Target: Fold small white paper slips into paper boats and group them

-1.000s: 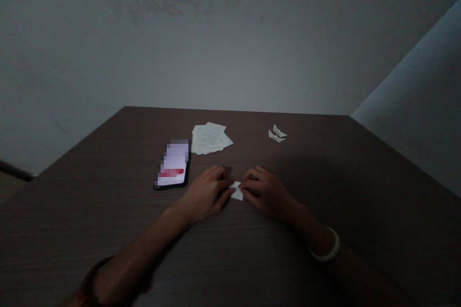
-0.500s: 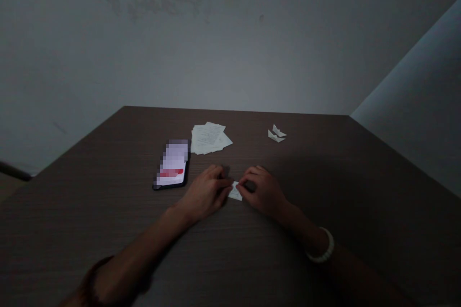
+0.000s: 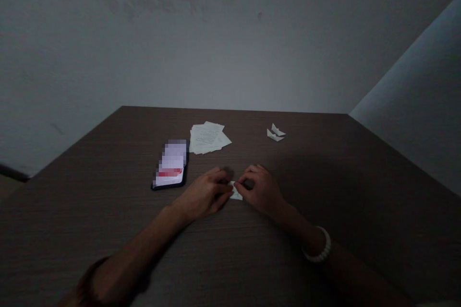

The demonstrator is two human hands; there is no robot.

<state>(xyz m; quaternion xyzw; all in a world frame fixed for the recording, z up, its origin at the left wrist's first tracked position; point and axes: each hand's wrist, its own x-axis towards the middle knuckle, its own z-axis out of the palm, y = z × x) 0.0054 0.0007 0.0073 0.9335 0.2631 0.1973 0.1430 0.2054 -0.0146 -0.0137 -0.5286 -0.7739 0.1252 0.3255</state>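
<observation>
A small folded piece of white paper [image 3: 236, 192] sits on the bench [image 3: 108, 192] between the left hand [image 3: 203, 195] and the right hand [image 3: 260, 190], which close in from either side and grip it, nearly meeting, with most of it hidden. Just ahead of the left hand lies a smartphone [image 3: 170, 165], its screen pixelated. Farther ahead, between the hands' line of reach, rests a loose stack of printed sheets [image 3: 209, 138]. Well ahead of the right hand, two small folded paper boats [image 3: 275, 133] lie touching. A white beaded bracelet [image 3: 317, 245] circles the right wrist.
</observation>
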